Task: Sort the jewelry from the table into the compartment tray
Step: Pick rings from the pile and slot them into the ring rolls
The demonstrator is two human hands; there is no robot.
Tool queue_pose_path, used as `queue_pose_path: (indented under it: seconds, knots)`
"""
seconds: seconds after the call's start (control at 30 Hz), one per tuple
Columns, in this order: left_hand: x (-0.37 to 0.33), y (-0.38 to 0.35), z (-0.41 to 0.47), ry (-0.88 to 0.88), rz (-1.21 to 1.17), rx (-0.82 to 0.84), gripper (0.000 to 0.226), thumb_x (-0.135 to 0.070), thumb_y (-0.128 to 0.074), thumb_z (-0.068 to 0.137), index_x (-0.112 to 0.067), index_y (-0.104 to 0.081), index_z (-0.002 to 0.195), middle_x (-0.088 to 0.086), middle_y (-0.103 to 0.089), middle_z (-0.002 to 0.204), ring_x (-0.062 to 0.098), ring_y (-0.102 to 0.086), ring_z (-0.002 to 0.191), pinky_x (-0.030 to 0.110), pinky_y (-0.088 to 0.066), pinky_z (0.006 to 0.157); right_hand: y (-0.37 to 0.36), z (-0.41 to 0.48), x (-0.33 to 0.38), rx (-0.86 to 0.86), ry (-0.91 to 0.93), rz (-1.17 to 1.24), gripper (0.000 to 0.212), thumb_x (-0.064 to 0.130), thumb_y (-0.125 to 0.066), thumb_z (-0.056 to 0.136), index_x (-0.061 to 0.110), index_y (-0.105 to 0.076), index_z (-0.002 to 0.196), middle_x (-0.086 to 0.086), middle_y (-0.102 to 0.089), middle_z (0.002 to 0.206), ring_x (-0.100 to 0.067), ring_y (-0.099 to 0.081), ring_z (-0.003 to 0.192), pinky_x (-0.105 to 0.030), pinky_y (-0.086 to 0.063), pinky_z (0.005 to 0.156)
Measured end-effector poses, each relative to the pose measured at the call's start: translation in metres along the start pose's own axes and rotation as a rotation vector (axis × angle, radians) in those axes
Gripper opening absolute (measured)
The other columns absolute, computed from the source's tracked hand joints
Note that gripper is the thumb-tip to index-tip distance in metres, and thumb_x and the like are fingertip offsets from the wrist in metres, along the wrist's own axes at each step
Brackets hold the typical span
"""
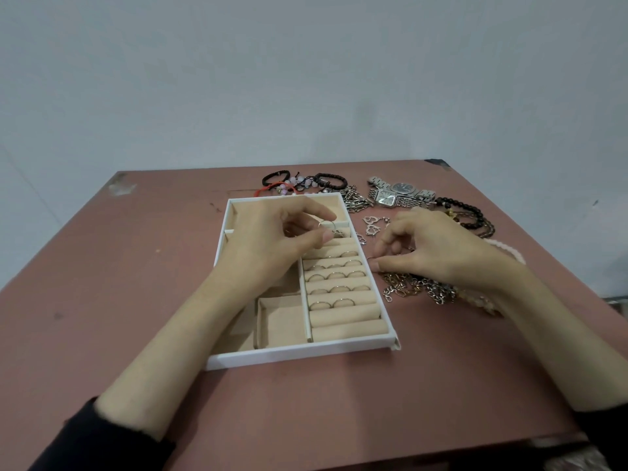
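Pinches a thin ring [327, 225] in left hand [282, 239] fingers [319, 212] over ring rolls [343, 312] of the tray [299, 355]; nips a small loop [371, 259] (too tiny to identify) in right hand [441, 249] fingers [385, 266] on the desk [136, 266], beside the chains [418, 288].

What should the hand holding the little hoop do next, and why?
Probably the left hand should lower its hoop into the roll slot just beneath: it hovers over the far rolls of the tray, and rings already sit in nearer rows.

White tray [299, 355], rings [334, 276] in rolls; jewelry [418, 288] beside.
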State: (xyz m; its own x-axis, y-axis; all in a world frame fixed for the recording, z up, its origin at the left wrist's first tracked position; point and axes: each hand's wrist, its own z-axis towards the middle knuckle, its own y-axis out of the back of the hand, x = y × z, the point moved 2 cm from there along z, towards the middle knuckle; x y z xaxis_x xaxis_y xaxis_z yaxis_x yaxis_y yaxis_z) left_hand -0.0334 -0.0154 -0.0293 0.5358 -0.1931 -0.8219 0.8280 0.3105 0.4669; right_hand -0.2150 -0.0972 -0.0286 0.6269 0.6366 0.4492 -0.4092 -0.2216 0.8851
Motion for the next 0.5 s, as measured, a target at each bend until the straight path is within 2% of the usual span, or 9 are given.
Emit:
queue_pose_path:
  seconds: [0.13,0.23,0.33,0.43,0.5]
  knots:
    - [-0.0017,0.0004,-0.0004,-0.009,0.012,-0.015,0.015,-0.014,-0.074,0.077,-0.019,-0.071,0.091,-0.004,-0.066,0.071,0.005,-0.063,0.065,0.010,-0.048,0.068,-0.0018,0.0023,-0.0019,0.039,-0.053,0.073,0.017,0.034,-0.080,0.070,0.021,-0.069,0.072,0.008,-0.062,0.064,-0.002,-0.053,0.057,-0.024,-0.046,0.063]
    - [-0.0018,0.0012,-0.0006,-0.009,0.005,-0.019,0.014,-0.013,-0.074,0.077,-0.020,-0.071,0.089,-0.001,-0.068,0.073,0.014,-0.067,0.071,0.020,-0.050,0.073,-0.0041,0.0031,-0.0036,0.025,-0.088,0.157,0.017,0.029,-0.081,0.068,0.021,-0.067,0.070,0.009,-0.060,0.062,-0.002,-0.051,0.055,-0.025,-0.046,0.059]
    - [-0.0024,0.0016,-0.0007,-0.010,0.000,-0.019,0.014,-0.012,-0.073,0.077,-0.019,-0.071,0.089,0.001,-0.069,0.073,0.015,-0.067,0.071,0.021,-0.051,0.074,-0.0040,0.0018,-0.0038,-0.010,-0.100,0.251,0.013,0.023,-0.080,0.071,0.018,-0.068,0.066,0.008,-0.062,0.056,0.000,-0.049,0.050,-0.021,-0.043,0.055]
    - [-0.0025,0.0021,-0.0008,-0.011,-0.003,-0.019,0.014,-0.013,-0.073,0.077,-0.019,-0.071,0.089,0.001,-0.069,0.073,0.014,-0.067,0.071,0.023,-0.051,0.076,-0.0005,-0.0007,-0.0031,-0.106,-0.088,0.330,0.010,0.019,-0.077,0.074,0.016,-0.069,0.070,0.006,-0.064,0.059,0.004,-0.049,0.049,-0.011,-0.041,0.054]
    - [-0.0021,0.0022,-0.0009,-0.008,-0.015,-0.014,0.013,-0.013,-0.073,0.078,-0.020,-0.071,0.088,0.001,-0.069,0.073,0.014,-0.067,0.071,0.025,-0.052,0.077,0.0004,-0.0022,-0.0027,-0.123,-0.072,0.353,0.010,0.020,-0.077,0.074,0.016,-0.068,0.072,0.006,-0.065,0.063,0.003,-0.052,0.054,-0.010,-0.043,0.058]
